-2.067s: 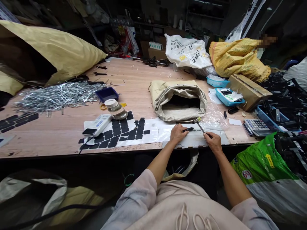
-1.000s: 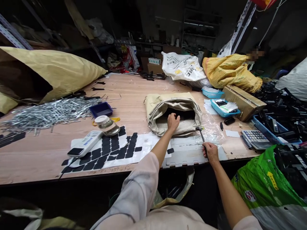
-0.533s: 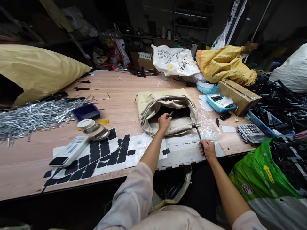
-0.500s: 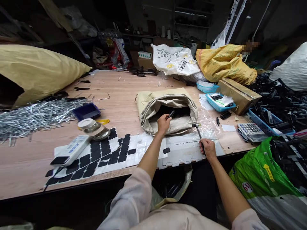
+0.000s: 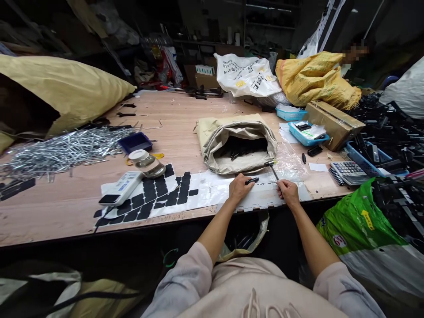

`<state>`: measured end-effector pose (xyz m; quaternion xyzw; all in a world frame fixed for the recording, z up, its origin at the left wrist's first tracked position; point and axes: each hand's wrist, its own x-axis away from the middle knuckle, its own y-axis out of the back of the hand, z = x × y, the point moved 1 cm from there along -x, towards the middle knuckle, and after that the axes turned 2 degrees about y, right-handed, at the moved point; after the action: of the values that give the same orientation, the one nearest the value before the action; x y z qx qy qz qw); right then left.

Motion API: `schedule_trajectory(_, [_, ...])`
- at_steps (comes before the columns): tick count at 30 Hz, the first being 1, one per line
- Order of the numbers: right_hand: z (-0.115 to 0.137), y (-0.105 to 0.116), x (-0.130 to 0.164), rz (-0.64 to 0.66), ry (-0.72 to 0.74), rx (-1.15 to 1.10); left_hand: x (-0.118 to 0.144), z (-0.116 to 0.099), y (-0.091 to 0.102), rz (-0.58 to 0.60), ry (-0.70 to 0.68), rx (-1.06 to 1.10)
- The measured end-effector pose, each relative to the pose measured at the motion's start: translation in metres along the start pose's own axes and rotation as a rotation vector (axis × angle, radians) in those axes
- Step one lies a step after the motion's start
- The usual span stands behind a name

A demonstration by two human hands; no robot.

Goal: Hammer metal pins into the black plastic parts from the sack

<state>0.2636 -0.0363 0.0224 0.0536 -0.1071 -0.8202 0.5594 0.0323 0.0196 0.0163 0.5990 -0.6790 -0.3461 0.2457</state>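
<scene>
From the mouth of the beige, rolled-rim sack [image 5: 233, 165], a slim black piece [image 5: 252, 180] has been brought to the near edge of the wood-grained desk [image 5: 179, 143], pinched in the left hand [image 5: 239, 188]. In the right hand [image 5: 289, 192], apart from the left, a small yellow-tipped metal hammer [image 5: 274, 172] is gripped. Beneath both, a grey-white board [image 5: 261, 200] is laid.
</scene>
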Motion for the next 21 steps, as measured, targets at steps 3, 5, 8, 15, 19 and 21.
schedule_trajectory(3, [0.001,0.002,0.004,0.001,0.051,0.084,-0.002,-0.001,0.001,0.027,0.004,-0.005])
schedule_trajectory(5, [0.001,0.007,0.008,0.004,0.118,0.17,-0.001,0.001,0.0,0.031,-0.01,-0.004])
schedule_trajectory(8, [0.002,0.013,0.014,0.01,0.269,0.329,0.0,0.002,-0.001,0.035,-0.021,-0.011])
schedule_trajectory(15, [0.005,0.009,0.021,-0.021,0.496,0.543,0.0,0.0,0.0,0.051,-0.029,-0.036])
schedule_trajectory(19, [0.003,0.004,0.02,-0.012,0.485,0.626,0.0,0.0,0.0,0.042,-0.032,-0.034])
schedule_trajectory(21, [0.003,0.003,0.02,-0.008,0.472,0.596,0.0,0.001,0.0,0.046,-0.03,-0.03])
